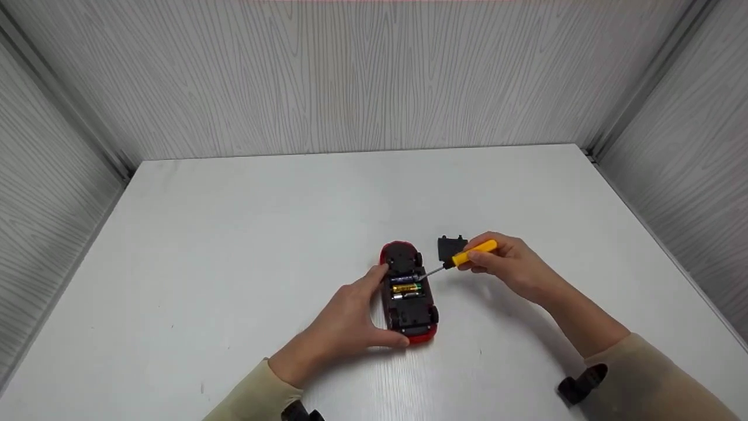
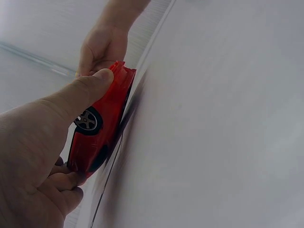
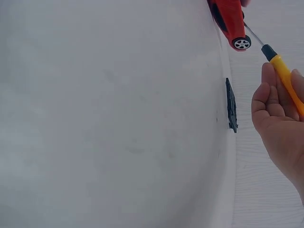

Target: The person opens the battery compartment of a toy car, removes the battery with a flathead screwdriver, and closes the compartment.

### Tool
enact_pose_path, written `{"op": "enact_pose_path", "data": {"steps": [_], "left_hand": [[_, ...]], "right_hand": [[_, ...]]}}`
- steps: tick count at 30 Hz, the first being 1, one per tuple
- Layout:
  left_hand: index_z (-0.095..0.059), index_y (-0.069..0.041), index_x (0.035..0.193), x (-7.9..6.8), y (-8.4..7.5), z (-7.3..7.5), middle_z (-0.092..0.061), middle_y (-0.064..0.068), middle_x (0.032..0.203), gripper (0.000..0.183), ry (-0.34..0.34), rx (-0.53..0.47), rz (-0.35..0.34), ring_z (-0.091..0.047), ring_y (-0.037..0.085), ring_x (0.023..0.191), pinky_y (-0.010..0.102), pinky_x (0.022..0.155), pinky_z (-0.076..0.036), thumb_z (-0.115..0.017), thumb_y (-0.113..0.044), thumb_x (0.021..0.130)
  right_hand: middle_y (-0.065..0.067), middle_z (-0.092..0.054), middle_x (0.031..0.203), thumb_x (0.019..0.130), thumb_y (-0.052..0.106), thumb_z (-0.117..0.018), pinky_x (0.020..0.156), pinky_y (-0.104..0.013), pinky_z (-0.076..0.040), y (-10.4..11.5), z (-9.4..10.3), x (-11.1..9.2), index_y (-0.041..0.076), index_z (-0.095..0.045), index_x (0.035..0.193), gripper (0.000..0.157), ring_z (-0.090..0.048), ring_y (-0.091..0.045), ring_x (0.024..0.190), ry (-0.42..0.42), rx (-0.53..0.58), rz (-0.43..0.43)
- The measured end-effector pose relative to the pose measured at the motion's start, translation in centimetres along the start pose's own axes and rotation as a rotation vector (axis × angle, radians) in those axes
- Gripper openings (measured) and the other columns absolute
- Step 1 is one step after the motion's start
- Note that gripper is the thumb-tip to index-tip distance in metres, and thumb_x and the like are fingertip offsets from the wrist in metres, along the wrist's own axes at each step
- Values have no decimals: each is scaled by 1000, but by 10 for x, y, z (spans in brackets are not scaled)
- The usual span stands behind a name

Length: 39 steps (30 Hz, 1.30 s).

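A red toy car (image 1: 416,313) lies upside down on the white table, its black underside up. In its uncovered battery compartment sit several batteries (image 1: 405,288), one of them gold and green. My left hand (image 1: 345,318) grips the car along its left side, thumb at the near end and fingers toward the far end; the left wrist view shows the car (image 2: 102,123) between thumb and fingers. My right hand (image 1: 514,266) holds a screwdriver (image 1: 474,252) by its yellow handle. The metal tip reaches the compartment's right edge, by the far battery.
A black battery cover (image 1: 449,248) lies on the table (image 1: 263,222) just beyond the screwdriver, partly hidden by the right hand. Pale wood-grain panels (image 1: 362,76) stand at the back and both sides of the table.
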<state>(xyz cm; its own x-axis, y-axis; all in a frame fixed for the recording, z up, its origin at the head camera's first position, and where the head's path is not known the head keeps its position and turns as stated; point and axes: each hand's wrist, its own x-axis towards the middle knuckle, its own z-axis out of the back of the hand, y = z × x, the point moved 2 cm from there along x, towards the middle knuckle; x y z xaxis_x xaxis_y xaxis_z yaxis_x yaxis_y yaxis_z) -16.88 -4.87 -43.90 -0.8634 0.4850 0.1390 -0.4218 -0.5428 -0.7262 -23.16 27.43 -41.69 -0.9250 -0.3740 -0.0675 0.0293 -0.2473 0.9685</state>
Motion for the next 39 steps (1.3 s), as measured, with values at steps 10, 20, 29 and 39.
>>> {"op": "enact_pose_path", "data": {"steps": [10,20,29,39], "left_hand": [[-30,-8,167,2,0,-1,-42,5,166,127,23,-18,40,-45,18,148,39,122,-36,-100,-47,69],[-29,-9,168,2,-1,-2,-39,5,168,128,25,-17,53,-44,21,149,40,122,-36,-100,-48,68],[-34,-7,165,3,1,-1,-50,4,160,124,-3,-30,-21,-50,18,144,42,120,-39,-101,-44,68],[-32,-4,165,1,0,1,-42,10,166,125,0,4,-4,-44,24,149,42,122,-36,-100,-47,69]], "right_hand": [[-20,-69,128,107,21,-67,100,-33,-57,-9,3,3,0,-65,130,31,-70,-36,117,10,38,-61],[-19,-68,131,107,25,-66,102,-31,-56,-14,5,3,2,-64,132,34,-68,-33,120,17,46,-111],[-21,-66,132,107,22,-66,102,-33,-56,-11,4,2,1,-61,133,33,-68,-35,121,17,75,-104],[-16,-74,114,106,20,-68,95,-34,-59,22,-4,-2,4,-68,123,23,-69,-47,110,-16,-137,79]]}}
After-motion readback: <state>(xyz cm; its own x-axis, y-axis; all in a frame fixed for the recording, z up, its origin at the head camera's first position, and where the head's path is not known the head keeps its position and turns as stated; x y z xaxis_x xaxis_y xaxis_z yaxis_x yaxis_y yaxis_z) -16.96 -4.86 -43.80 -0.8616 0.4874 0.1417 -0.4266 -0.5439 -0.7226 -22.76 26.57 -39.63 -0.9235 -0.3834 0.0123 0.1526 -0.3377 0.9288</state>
